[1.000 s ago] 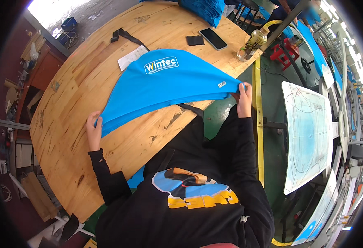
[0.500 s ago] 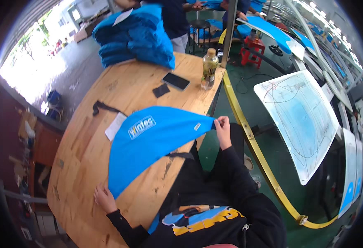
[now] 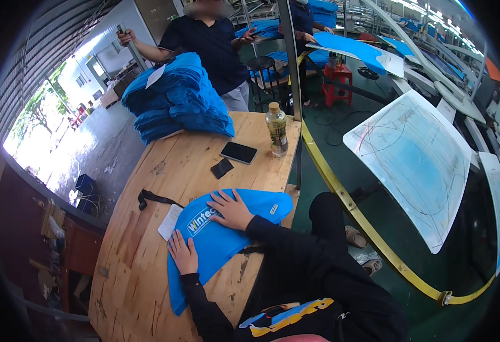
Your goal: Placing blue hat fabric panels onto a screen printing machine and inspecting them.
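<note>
Green floor runs beside this wooden table, where a capped bottle stands near the corner, its contents hard to make out from here. Blue cloth lies on the table, left hand and right hand flat upon it, fingers spread wide.

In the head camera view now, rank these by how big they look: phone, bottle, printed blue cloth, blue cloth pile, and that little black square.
1. Printed blue cloth and blue cloth pile: too close to rank, and the printed one lies nearer
2. Bottle
3. Phone
4. Black square
</note>
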